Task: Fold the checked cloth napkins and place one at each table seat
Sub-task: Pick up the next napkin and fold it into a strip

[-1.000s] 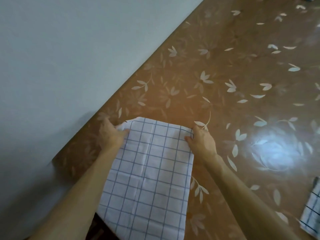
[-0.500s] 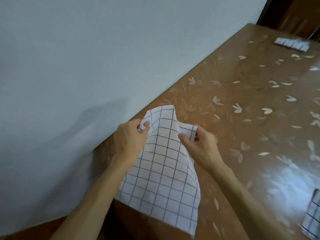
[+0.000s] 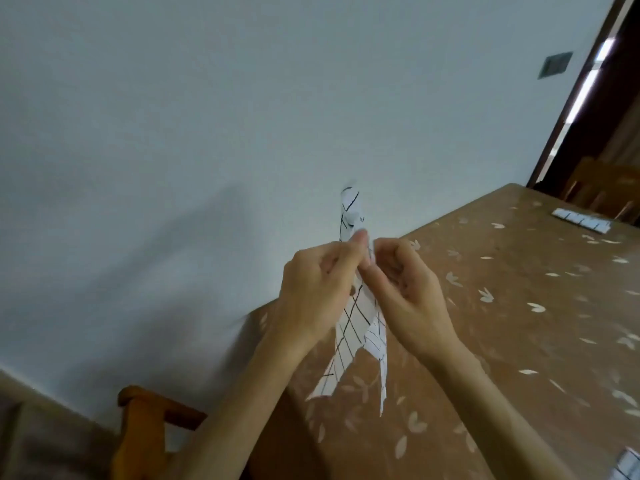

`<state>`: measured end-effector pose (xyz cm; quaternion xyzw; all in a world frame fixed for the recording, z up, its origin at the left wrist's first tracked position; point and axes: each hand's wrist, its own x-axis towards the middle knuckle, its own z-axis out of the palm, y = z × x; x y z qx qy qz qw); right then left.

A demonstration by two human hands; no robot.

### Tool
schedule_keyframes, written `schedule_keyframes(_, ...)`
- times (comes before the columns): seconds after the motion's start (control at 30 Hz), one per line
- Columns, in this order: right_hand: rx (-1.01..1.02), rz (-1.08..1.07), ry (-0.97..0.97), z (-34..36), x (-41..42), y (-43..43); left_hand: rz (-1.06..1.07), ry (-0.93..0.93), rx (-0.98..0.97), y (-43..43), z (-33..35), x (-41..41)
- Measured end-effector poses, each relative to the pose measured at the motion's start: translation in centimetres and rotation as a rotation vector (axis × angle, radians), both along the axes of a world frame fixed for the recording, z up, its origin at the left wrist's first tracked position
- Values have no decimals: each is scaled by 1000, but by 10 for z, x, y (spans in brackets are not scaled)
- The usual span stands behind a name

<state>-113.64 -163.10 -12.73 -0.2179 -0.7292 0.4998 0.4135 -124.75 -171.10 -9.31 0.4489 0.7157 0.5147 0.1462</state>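
Observation:
A white napkin with dark checks [image 3: 356,327] hangs in the air above the table's left edge, seen almost edge-on. My left hand [image 3: 313,289] and my right hand [image 3: 407,289] are pressed close together, and both pinch the napkin near its top. A short end of the cloth sticks up above my fingers, and the rest dangles below them. A folded checked napkin [image 3: 580,221] lies flat at the far end of the brown leaf-patterned table [image 3: 502,323]. Part of another checked napkin [image 3: 628,465] shows at the lower right corner.
A pale wall runs along the table's left side. A wooden chair back [image 3: 145,420] stands at the near left, below the table corner. Another wooden chair [image 3: 602,192] and a dark door frame are at the far right.
The napkin has been lifted off the table. My hands have come together so the cloth now hangs folded lengthwise between them. My view has tilted up toward the wall.

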Motion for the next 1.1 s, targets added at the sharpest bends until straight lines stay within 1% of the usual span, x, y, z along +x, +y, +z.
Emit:
schedule_keyframes(0.07,69,65,-35,11,6,-11,-28,-67,4,-17,18,6)
schedule_keyframes(0.17,172,44,-68,25,9,-21,-105,-200,73,-36,38,11)
schedule_keyframes(0.23,198,-10,-24,35,10,-25,-138,-181,96,-46,45,12)
schedule_keyframes(0.27,196,-27,1,39,11,-26,-121,-139,119,-50,45,11)
schedule_keyframes(0.33,173,-29,32,47,15,-27,2,-35,237,-59,43,7)
schedule_keyframes(0.4,118,29,53,56,20,-28,207,48,383,-65,39,-4)
schedule_keyframes(0.43,70,72,63,60,22,-28,280,59,404,-68,38,-12)
schedule_keyframes(0.47,14,111,78,64,24,-28,315,51,383,-71,37,-18)
schedule_keyframes(0.5,-46,145,96,68,27,-28,300,-13,333,-73,34,-26)
schedule_keyframes(0.6,-142,221,128,79,33,-25,133,-323,185,-80,24,-39)
schedule_keyframes(0.67,-159,261,128,83,36,-23,56,-419,213,-85,15,-39)
schedule_keyframes(0.77,-173,291,112,83,38,-19,55,-381,334,-92,16,-31)
schedule_keyframes(0.83,-173,299,111,82,39,-16,62,-344,374,-96,21,-28)
schedule_keyframes(1.0,-151,320,90,83,42,-10,58,-290,366,-107,35,-22)
schedule_keyframes(1.1,-123,375,74,85,43,-8,61,-258,369,-110,41,-19)
